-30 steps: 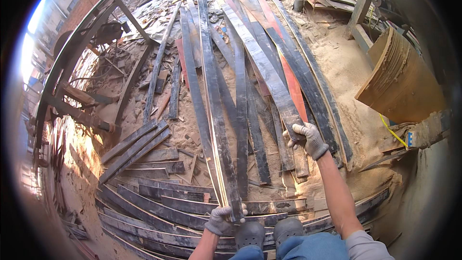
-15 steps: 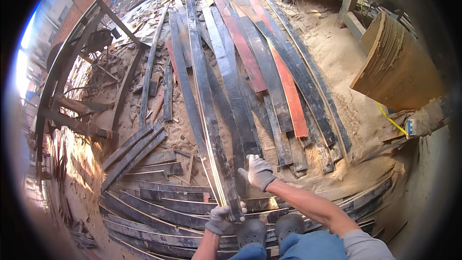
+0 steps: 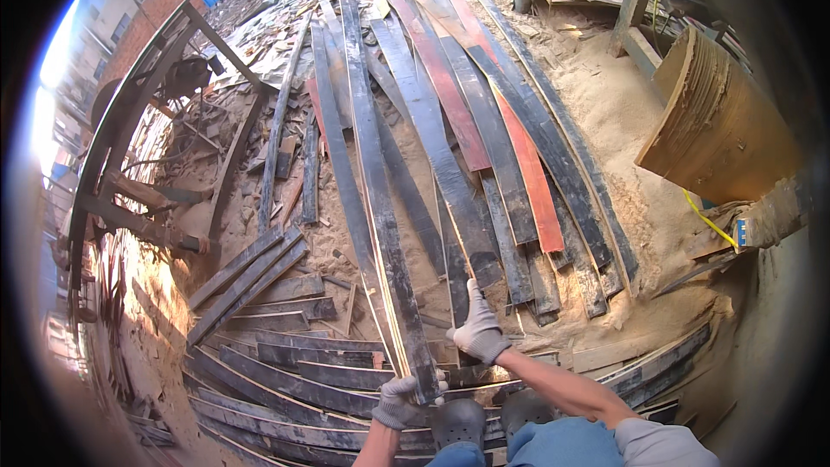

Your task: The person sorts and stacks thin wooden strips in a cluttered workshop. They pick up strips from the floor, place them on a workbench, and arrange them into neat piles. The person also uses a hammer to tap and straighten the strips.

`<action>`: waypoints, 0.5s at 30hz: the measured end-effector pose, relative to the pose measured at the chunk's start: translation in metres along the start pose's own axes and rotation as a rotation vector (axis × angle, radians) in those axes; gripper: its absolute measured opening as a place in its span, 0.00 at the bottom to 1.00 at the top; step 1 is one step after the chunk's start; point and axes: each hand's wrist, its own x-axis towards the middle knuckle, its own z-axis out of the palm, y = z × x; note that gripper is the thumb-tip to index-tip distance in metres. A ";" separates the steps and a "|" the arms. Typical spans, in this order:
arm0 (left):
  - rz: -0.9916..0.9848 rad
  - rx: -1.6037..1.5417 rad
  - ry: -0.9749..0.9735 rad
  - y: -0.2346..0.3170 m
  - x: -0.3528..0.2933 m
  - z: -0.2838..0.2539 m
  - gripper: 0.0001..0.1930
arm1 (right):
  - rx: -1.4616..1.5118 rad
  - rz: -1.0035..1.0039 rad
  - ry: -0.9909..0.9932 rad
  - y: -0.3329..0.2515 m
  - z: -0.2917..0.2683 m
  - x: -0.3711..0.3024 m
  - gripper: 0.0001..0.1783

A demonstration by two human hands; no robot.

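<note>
My left hand [image 3: 398, 403], in a grey-white work glove, is closed around the near ends of a few long black-faced plywood strips [image 3: 391, 311] stacked together, their pale layered edges showing. To its right, my gloved right hand [image 3: 481, 334] grips the near end of another long black plywood strip [image 3: 445, 169]. That strip is tipped so that its pale edge shows just above my fingers. Part of its end is hidden behind the hand.
More black strips and a red strip [image 3: 538, 207] lie lengthwise ahead on sawdust. Shorter black strips [image 3: 285, 406] lie crosswise around my dark clogs [image 3: 458, 422]. A metal frame [image 3: 143, 78] stands left; a curved brown sheet [image 3: 722, 121] stands right.
My right hand has come down onto the near end of the black strip and closed on it; the strip has tilted, showing its pale edge. My left hand keeps its hold.
</note>
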 end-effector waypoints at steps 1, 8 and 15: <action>0.009 0.026 -0.013 0.002 -0.001 -0.005 0.32 | 0.134 -0.089 0.156 0.002 -0.023 -0.009 0.67; 0.016 0.041 -0.024 0.003 -0.001 -0.017 0.32 | 1.330 -0.096 -0.320 0.022 -0.168 -0.036 0.48; 0.027 0.028 -0.046 -0.001 0.002 -0.014 0.32 | 1.808 0.065 -0.612 0.010 -0.201 -0.033 0.32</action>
